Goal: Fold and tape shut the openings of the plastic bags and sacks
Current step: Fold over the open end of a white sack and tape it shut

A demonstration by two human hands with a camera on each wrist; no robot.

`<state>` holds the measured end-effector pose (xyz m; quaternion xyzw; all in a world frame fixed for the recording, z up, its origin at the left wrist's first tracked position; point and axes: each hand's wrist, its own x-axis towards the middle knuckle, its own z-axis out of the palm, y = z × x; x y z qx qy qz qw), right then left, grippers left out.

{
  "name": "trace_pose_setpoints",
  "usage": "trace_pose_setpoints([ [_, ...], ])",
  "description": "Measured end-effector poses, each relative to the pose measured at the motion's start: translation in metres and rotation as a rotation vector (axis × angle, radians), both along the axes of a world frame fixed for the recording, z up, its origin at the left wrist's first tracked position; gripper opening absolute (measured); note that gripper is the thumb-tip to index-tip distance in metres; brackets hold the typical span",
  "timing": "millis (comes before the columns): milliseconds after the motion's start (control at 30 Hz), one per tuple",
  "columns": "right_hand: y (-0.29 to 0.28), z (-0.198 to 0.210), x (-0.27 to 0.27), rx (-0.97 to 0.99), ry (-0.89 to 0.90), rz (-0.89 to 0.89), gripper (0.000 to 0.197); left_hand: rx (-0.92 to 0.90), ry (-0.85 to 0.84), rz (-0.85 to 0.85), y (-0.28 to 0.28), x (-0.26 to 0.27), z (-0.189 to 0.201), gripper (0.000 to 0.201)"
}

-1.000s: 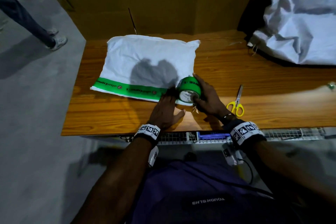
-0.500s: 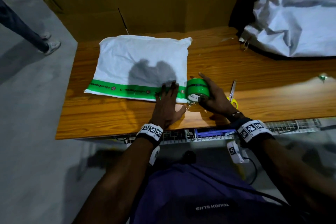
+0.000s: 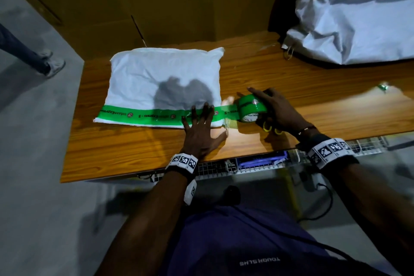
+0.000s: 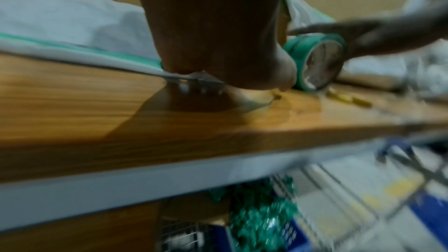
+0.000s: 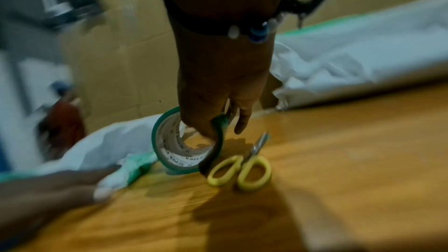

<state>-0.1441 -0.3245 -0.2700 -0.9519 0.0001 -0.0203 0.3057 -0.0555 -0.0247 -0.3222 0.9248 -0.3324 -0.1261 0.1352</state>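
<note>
The white bag [image 3: 161,87] lies flat on the worktop [image 3: 313,96], its near folded edge bound by green tape; it looks light, soft and slippery, so it is best held as now, the left hand [image 3: 198,130] spread flat and pressing the taped strip near the bag's right corner. The right hand [image 3: 277,110] grips the tape roll [image 3: 252,107] just off that corner, thumb in the core, with the strip stretched taut between. Yellow scissors [image 5: 242,170] lie just beside the roll, bare worktop runs rightward toward the large sack [image 3: 358,18], and the near edge is close.
</note>
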Motion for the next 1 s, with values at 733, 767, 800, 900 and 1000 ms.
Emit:
trace_pose_setpoints([
  [733, 0.015, 0.028, 0.007, -0.018, 0.009, 0.003, 0.072, 0.052, -0.032, -0.006, 0.030, 0.035, 0.001, 0.094],
  [767, 0.016, 0.028, 0.005, 0.022, -0.011, -0.017, 0.072, 0.049, -0.033, -0.005, 0.030, 0.036, 0.001, 0.094],
  [800, 0.017, 0.029, 0.004, 0.036, -0.014, -0.027, 0.071, 0.041, -0.035, -0.001, 0.029, 0.036, 0.001, 0.094],
  [900, 0.017, 0.036, 0.008, 0.005, 0.026, 0.006, 0.065, 0.021, -0.048, -0.001, 0.032, 0.036, 0.001, 0.094],
  [1000, 0.024, 0.046, 0.012, -0.073, 0.048, 0.069, 0.069, 0.007, -0.051, -0.021, 0.035, 0.037, 0.002, 0.091],
])
